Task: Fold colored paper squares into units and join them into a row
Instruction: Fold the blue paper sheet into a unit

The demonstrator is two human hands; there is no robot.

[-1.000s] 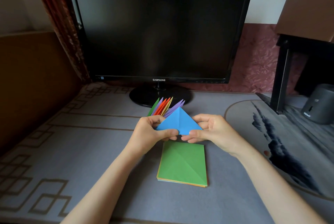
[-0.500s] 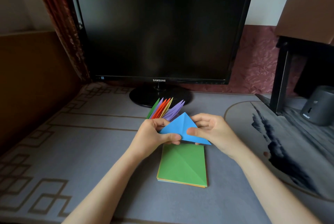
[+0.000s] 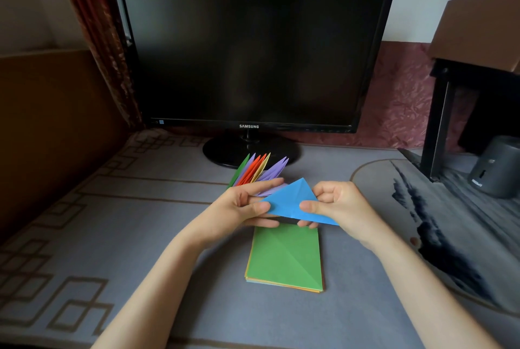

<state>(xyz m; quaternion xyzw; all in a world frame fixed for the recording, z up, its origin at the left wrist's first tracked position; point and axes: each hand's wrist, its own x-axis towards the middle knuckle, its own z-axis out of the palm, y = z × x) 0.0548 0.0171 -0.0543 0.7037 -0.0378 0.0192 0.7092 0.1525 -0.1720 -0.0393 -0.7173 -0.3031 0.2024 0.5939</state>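
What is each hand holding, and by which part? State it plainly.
Both hold the blue folded unit: the left hand pinches its left corner, and the right hand pinches its lower edge near the middle.

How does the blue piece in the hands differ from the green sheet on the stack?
The blue piece is folded into a triangle; the green sheet is an open square with a diagonal crease. The blue piece is held above the desk, pinched by the left hand and right hand; the green sheet lies flat atop the stack, untouched. Both are creased coloured paper.
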